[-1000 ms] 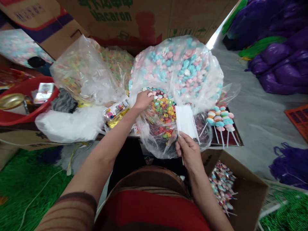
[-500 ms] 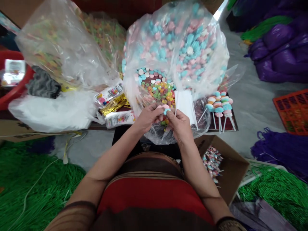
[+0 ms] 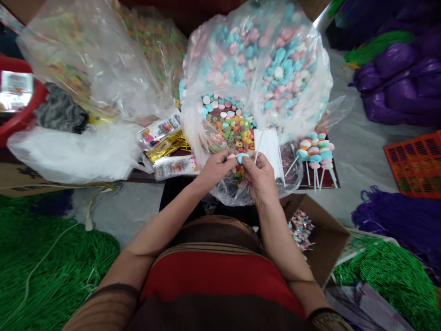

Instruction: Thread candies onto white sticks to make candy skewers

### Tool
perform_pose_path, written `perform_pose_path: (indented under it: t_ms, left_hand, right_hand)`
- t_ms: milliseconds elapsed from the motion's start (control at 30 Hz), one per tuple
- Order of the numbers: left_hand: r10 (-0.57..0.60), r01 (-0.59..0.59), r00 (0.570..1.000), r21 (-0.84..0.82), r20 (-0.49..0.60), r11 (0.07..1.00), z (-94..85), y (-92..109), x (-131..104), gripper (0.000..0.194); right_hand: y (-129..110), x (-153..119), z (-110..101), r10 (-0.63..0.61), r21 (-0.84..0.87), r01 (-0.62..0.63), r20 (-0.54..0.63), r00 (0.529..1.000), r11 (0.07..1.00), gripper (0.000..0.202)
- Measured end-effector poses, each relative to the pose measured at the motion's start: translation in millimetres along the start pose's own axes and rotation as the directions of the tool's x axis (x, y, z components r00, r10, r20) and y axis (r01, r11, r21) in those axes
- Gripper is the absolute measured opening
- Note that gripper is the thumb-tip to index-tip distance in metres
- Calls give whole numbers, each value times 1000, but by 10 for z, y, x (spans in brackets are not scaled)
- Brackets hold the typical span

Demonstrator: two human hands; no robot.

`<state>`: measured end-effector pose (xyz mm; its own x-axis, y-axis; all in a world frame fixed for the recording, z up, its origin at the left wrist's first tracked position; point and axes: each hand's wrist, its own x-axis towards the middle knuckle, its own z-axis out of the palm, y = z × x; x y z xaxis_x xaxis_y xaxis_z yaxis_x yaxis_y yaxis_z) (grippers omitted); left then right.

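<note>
Left hand [image 3: 217,168] pinches a pink candy [image 3: 231,156], right hand [image 3: 261,178] a blue candy [image 3: 242,157], near a bulging bag [image 3: 237,59]; fingers partly hide gummy rings [image 3: 234,129].

Garments: striped top [image 3: 223,276] with banded sleeves; black legwear [image 3: 179,195].
Front of top: broad red band, dark brown nearer the chest, brown with thin tan stripes toward the waist. Left sleeve [image 3: 103,308]: brownish, darker stripes, dark hem. Right sleeve [image 3: 329,321]: dark hem, patterned cloth beyond it; pattern indistinct. Left hand [image 3: 217,168] and right hand [image 3: 261,179]: bare.
</note>
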<state>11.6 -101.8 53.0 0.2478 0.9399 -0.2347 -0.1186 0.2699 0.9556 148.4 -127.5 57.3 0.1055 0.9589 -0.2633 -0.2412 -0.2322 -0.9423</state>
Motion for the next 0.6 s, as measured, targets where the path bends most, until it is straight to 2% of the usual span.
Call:
perform_pose_path:
  t_ms: [133, 233, 333, 433, 467, 600]
  left_hand:
    - [35, -37, 999, 79, 25, 996, -31, 2, -24, 10]
    - [43, -46, 999, 128, 31, 991, -24, -11, -22, 9]
    - [38, -40, 999, 67, 26, 997, -5, -29, 13, 15]
    - [-5, 5, 1000, -70, 3, 998, -2, -48, 66, 12]
    - [-22, 23, 1000, -110, 7, 994, -8, -58, 82, 14]
    - [-38, 45, 998, -151, 48, 987, -55, -131, 132, 49]
  right_hand:
    - [-24, 11, -27, 54, -31, -53, 33, 998, 998, 45]
    - [-34, 17, -46, 45, -60, -44, 30, 999, 997, 41]
    - [-31, 22, -59, 26, -25, -26, -22, 999, 999, 42]
    - [-29, 21, -79, 33, 44, -33, -14, 999, 999, 45]
    - [-30, 20, -88, 40, 66, -40, 4, 999, 997, 47]
    - [-32, 8, -115, 52, 136, -58, 46, 998, 989, 53]
